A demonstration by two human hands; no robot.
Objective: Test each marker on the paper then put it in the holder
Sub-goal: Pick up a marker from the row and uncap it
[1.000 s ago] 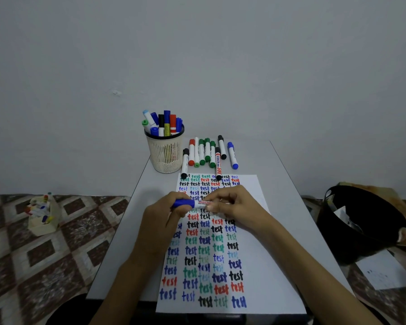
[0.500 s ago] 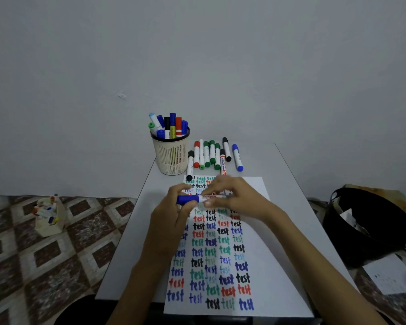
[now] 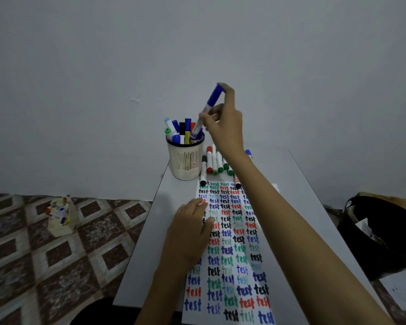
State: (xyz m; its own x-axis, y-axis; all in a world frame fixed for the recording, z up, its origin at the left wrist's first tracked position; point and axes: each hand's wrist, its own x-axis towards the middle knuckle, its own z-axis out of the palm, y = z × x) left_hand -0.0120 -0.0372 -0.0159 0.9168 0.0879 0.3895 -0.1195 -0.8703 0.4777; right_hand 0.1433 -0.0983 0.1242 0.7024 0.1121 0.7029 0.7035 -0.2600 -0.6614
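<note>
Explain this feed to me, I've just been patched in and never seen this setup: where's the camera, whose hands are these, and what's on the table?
There is no machine here: these are a person's two bare hands. The single picture comes from a wide-angle camera worn on the person's head, looking forward and down, so the arms enter from the bottom. The right hand holds a blue marker, cap up and tilted, with its lower end at the rim of the mesh holder, which has several markers in it. The left hand rests on the paper, which is covered in the word "test" in blue, black, red and green. The paper lies on a grey table. Beside the holder lies a row of loose markers, probably not yet tested.
</note>
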